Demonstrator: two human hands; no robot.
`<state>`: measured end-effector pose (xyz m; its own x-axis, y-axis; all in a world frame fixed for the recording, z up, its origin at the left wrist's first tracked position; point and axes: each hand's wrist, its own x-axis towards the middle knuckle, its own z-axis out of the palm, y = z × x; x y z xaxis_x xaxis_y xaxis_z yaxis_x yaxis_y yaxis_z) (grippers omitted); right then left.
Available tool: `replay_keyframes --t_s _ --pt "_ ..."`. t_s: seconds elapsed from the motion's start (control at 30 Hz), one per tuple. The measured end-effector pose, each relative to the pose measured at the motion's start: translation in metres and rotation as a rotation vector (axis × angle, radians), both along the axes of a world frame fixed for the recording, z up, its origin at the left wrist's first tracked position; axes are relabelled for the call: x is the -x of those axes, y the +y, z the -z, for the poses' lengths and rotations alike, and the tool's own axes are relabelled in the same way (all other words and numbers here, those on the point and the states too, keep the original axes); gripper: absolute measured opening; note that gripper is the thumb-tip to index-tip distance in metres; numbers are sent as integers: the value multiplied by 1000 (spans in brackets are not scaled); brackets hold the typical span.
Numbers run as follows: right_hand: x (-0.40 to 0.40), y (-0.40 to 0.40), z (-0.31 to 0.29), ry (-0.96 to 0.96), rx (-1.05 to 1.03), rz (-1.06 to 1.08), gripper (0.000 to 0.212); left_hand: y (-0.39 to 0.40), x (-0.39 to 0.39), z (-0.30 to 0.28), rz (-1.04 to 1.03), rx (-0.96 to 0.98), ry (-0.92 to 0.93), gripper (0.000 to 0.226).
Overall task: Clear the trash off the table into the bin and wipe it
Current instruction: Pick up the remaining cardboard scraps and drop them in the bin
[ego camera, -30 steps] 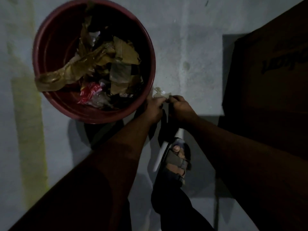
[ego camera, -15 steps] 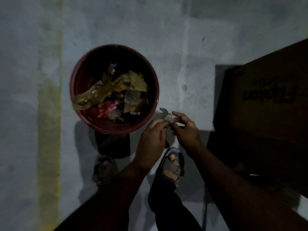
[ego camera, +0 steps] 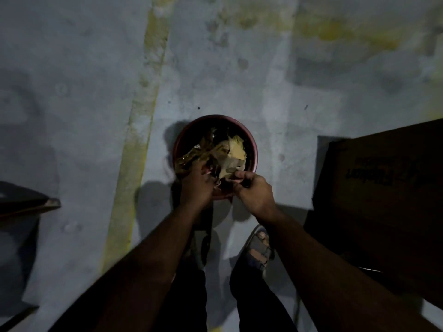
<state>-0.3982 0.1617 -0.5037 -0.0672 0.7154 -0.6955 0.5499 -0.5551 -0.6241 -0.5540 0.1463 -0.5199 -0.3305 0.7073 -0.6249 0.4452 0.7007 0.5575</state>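
A: Where is the bin?

B: The dark red round bin point(ego camera: 254, 149) stands on the grey concrete floor point(ego camera: 239, 80), straight ahead of the person's feet. It is heaped with trash point(ego camera: 231, 152): crumpled brown paper, glossy brown tape or film, and a scrap of something red near the front.

A: And the hands?

B: Both are over the near rim of the bin. The left hand point(ego camera: 195, 188) reaches in with its fingers curled down among the brown film, but the light is too dim to tell whether it grips anything. The right hand point(ego camera: 255, 192) has its fingers curled, thumb and forefinger pinched together at the bin's front edge. Something small seems to sit between them, yet it cannot be made out.

A: Any writing to read?

B: A brown cardboard box point(ego camera: 383, 188) sits to the right of the bin, well apart from it. Dark printing on its top appears upside down and blurred; it looks like a brand name, perhaps starting with "Fl", but cannot be read with confidence.

A: What else shows?

B: A faded yellow stripe point(ego camera: 141, 140) runs across the floor left of the bin. The right foot wears a strapped sandal point(ego camera: 259, 248), just behind the right hand. A dark flat edge point(ego camera: 28, 204) juts in at the far left.
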Motion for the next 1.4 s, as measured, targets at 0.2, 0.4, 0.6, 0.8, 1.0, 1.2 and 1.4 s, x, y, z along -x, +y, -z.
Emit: replay_keyframes --t_s 0.2,0.4,0.6,0.8,1.0,1.2,1.4 --pt "2 -11 -107 -80 -149 -162 35 -16 11 -111 205 -81 9 46" --pt "6 -36 -240 -287 -364 -506 53 -38 20 -248 458 -200 91 46" --pt "5 -76 -361 -481 -523 -535 64 -50 16 -373 746 -330 314 56" --pt "-13 -109 -429 -603 -562 -350 64 -54 1 -450 898 -579 329 61" --pt "-67 -158 -471 -748 -588 -89 65 -61 -73 -496 1210 -660 276 61" --pt "-156 -251 -484 -868 -528 204 63 -116 -179 -514 1464 -755 212 62" --pt "-242 -367 -474 -892 -455 460 60 -199 -304 -505 1680 -850 113 61"
